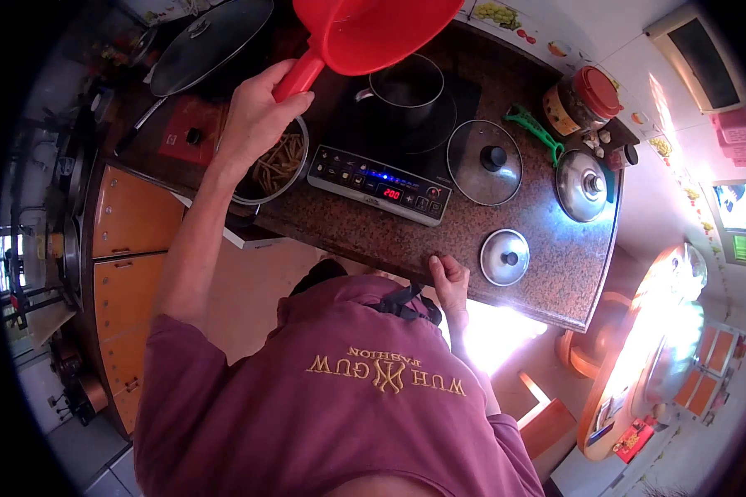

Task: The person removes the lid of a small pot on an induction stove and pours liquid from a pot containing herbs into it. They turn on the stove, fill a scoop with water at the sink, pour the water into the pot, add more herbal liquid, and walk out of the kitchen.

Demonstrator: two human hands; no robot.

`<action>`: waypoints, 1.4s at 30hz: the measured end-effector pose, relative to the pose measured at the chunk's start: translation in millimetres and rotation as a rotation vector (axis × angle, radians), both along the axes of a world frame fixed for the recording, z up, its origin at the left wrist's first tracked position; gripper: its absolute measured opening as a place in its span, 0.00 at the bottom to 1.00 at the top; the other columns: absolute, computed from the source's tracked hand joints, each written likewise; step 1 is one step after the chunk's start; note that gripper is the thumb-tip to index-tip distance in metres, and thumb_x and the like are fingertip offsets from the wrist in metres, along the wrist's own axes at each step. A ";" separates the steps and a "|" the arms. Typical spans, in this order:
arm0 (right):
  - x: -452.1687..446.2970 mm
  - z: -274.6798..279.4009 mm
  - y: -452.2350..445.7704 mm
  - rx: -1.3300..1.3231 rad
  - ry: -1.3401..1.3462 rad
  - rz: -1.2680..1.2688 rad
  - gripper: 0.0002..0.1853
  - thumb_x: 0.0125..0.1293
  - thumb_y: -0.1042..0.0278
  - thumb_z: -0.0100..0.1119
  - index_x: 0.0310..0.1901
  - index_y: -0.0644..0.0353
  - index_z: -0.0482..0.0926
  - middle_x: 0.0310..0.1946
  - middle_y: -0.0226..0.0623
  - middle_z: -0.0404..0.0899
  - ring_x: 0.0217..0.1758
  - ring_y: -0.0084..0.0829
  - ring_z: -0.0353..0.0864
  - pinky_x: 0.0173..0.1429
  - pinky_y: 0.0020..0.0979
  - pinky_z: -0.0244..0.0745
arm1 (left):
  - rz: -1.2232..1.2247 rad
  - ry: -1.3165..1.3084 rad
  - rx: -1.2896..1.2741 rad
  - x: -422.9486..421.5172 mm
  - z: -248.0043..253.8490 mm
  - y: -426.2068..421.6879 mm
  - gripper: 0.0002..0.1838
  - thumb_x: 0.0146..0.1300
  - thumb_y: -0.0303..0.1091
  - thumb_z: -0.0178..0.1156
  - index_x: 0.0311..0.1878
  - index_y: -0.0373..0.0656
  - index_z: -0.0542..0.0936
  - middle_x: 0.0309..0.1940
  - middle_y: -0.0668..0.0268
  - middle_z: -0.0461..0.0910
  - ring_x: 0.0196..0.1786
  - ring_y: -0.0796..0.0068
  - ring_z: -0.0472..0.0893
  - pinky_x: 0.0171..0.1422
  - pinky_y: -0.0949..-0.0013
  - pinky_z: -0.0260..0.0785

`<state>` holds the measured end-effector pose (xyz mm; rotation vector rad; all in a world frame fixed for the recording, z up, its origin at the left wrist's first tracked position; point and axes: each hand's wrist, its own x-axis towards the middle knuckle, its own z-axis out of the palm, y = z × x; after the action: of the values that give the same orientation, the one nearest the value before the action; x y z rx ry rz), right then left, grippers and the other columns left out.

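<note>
The maroon shirt (307,431) reads "FASHION" (upside down) above smaller-to-read letters. On the table (464,228), the cooker (380,187) shows "200". The red scoop (373,37), top cut off, is near the pot (406,87), gripped by the closed left hand (261,112). The right hand (450,280) half-curls at the edge, contents unclear.

Orange cabinets (128,214), pale fruit-patterned wall tiles (630,74), wooden table (609,373), bright sunlight on floor (499,333)

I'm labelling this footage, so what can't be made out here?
- Red dipper: head view, cut off by the top edge.
- Saucepan contents: head view, too dark.
- Pot of brown strips: head view, partly hidden by the left hand and wrist.
- Cooktop button labels: head view, too small.
</note>
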<state>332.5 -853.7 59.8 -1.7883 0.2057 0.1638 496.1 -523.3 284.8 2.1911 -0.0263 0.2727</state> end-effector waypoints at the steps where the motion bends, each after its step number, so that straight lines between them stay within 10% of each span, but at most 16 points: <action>1: -0.1 -1.3 -1.3 -0.005 0.000 0.012 0.15 0.63 0.65 0.59 0.24 0.68 0.74 0.15 0.36 0.72 0.21 0.21 0.67 0.27 0.31 0.63 | -0.001 0.000 0.000 -0.1 -0.4 -0.1 0.22 0.55 0.34 0.63 0.52 0.36 0.77 0.30 0.65 0.79 0.32 0.80 0.75 0.40 0.73 0.68; 10: -2.3 -16.9 -5.0 -0.061 -0.014 0.012 0.16 0.62 0.63 0.59 0.24 0.68 0.75 0.15 0.42 0.72 0.20 0.27 0.69 0.28 0.35 0.65 | -0.013 -0.007 -0.001 0.7 -7.6 -0.8 0.22 0.55 0.34 0.64 0.53 0.36 0.77 0.30 0.65 0.80 0.32 0.79 0.76 0.39 0.72 0.68; 19: -1.5 1.9 4.3 0.040 -0.011 -0.027 0.12 0.64 0.68 0.60 0.27 0.69 0.77 0.20 0.29 0.75 0.26 0.18 0.68 0.29 0.26 0.64 | 0.005 0.223 -0.686 -24.5 18.0 29.0 0.16 0.57 0.34 0.63 0.46 0.34 0.78 0.27 0.65 0.79 0.24 0.81 0.76 0.28 0.78 0.67; 25: -2.9 -5.0 0.1 -0.080 0.044 0.055 0.13 0.67 0.61 0.56 0.39 0.64 0.81 0.28 0.35 0.79 0.33 0.23 0.74 0.38 0.27 0.70 | -0.008 -0.166 -1.164 -83.7 57.0 101.8 0.21 0.62 0.33 0.59 0.54 0.29 0.71 0.34 0.57 0.79 0.28 0.73 0.76 0.29 0.76 0.68; 26: 2.0 11.3 16.2 0.015 0.004 -0.012 0.17 0.66 0.64 0.58 0.22 0.65 0.74 0.20 0.20 0.70 0.26 0.14 0.63 0.30 0.21 0.59 | 0.071 -0.302 -1.133 -99.7 67.5 126.3 0.21 0.63 0.32 0.58 0.55 0.28 0.70 0.35 0.56 0.79 0.29 0.73 0.76 0.30 0.76 0.68; 30: 4.0 22.7 27.6 -0.164 -0.084 -0.037 0.18 0.65 0.63 0.57 0.22 0.67 0.73 0.18 0.26 0.69 0.25 0.18 0.64 0.30 0.24 0.60 | 0.328 -0.586 -1.035 -135.2 72.1 201.3 0.19 0.63 0.32 0.56 0.53 0.30 0.70 0.34 0.58 0.78 0.31 0.72 0.75 0.32 0.74 0.68; 36: 3.0 12.8 29.0 -0.136 -0.034 -0.032 0.14 0.65 0.66 0.57 0.26 0.67 0.76 0.21 0.27 0.73 0.27 0.18 0.66 0.32 0.27 0.64 | 0.876 -0.577 -0.952 -161.0 17.5 321.5 0.13 0.62 0.34 0.59 0.47 0.39 0.73 0.30 0.63 0.78 0.30 0.72 0.77 0.31 0.75 0.68; 42: 6.0 -21.5 18.6 -0.205 -0.075 -0.057 0.17 0.68 0.65 0.56 0.20 0.56 0.71 0.17 0.18 0.66 0.22 0.12 0.59 0.25 0.21 0.53 | 0.889 -0.138 -1.099 -165.6 -71.2 408.3 0.11 0.60 0.36 0.60 0.42 0.43 0.75 0.29 0.64 0.79 0.25 0.72 0.77 0.24 0.74 0.68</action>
<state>338.5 -835.1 38.2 -1.9863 0.2253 0.0353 330.5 -115.0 213.6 0.9693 0.8342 0.7202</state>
